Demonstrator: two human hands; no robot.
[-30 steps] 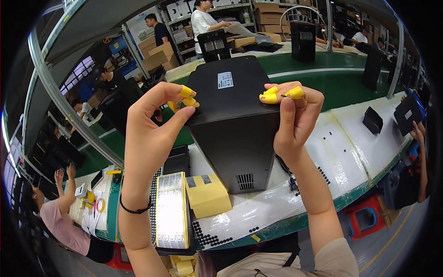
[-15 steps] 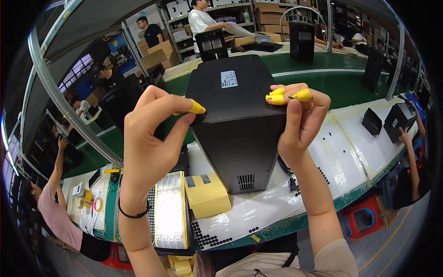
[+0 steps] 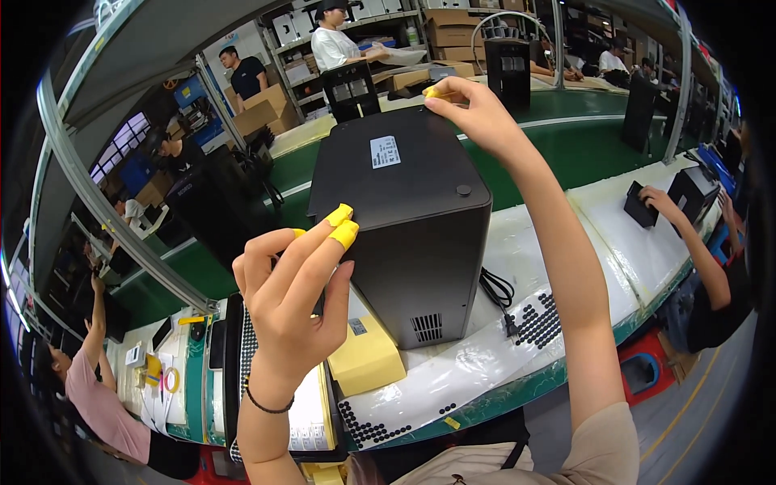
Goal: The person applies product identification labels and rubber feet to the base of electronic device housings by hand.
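Note:
A black box-shaped appliance (image 3: 420,170) stands before me, with a white label (image 3: 385,151) on its top face and a vent low on its front. One round black pad (image 3: 463,190) sits at the top's near right corner. My left hand (image 3: 295,303), yellow covers on its fingertips, is at the near left corner, fingers stretched and thumb apart; it hides that corner. At the far right corner, my right hand (image 3: 473,113) has thumb and fingers pinched together at the top's edge. Whatever is between them is hidden.
Several round black pads (image 3: 537,319) lie on the white bench cover beside a coiled cable (image 3: 497,289). A yellow pad of paper (image 3: 368,364) and label sheets (image 3: 311,416) lie near my left forearm. Behind runs a green conveyor (image 3: 558,149) with black units. Co-workers are at both sides.
My right hand has moved from the near right corner to the far right corner, leaving a round pad showing. My left hand has come lower and turned, its fingers straighter.

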